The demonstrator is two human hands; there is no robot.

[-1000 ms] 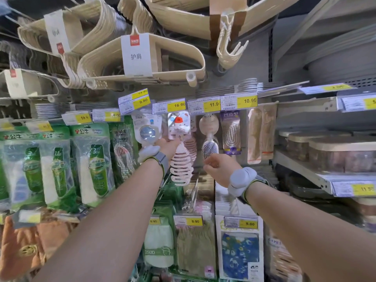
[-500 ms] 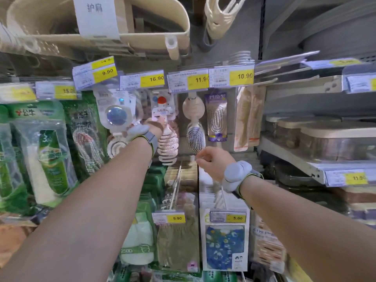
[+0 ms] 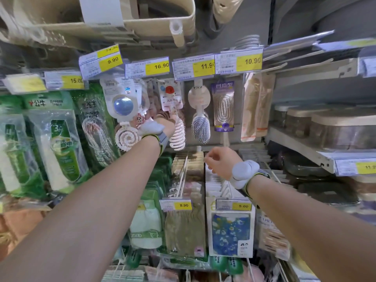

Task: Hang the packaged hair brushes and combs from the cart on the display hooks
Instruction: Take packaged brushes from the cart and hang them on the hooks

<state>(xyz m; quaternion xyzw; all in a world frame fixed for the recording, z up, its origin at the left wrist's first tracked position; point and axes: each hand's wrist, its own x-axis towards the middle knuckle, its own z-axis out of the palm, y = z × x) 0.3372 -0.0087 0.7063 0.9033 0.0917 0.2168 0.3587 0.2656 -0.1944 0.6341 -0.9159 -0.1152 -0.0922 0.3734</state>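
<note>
Against crowded store hooks, the left hand (image 3: 165, 124) pinches the handle of the pink vented brush (image 3: 178, 135) hanging under its fingers, while the right hand (image 3: 218, 165) curls loosely, empty, below.

Even, moderately bright store light falls from above. The price tags (image 3: 238, 61) read sharp at centre, while the edges smear with motion blur and wide-angle bending. Plastic packets (image 3: 61, 147) show soft glare.
</note>
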